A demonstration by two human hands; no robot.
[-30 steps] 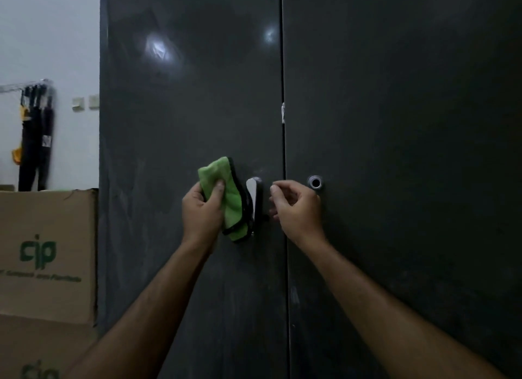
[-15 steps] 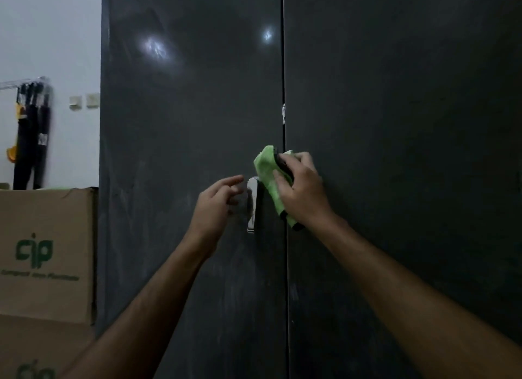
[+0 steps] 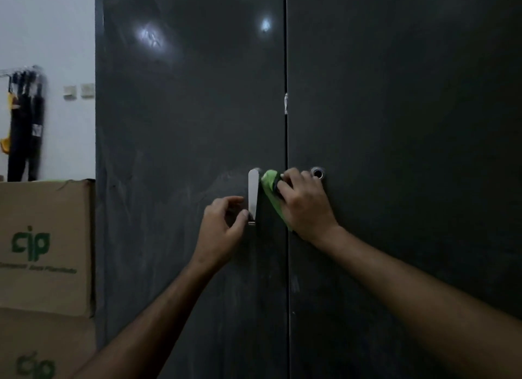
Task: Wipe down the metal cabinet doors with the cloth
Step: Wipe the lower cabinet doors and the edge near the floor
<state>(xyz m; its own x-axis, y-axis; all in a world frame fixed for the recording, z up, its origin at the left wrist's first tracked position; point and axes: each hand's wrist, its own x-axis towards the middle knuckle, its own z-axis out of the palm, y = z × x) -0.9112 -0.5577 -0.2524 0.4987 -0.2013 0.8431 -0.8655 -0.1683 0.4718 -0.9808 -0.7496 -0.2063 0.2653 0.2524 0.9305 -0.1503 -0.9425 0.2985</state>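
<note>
Boxes (image 3: 42,246) read "cip"; right hand (image 3: 303,203) grips cloth (image 3: 271,186).

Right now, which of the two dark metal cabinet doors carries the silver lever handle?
The left dark metal cabinet door carries the silver lever handle, beside the centre seam. The right door shows only a small round keyhole.
</note>
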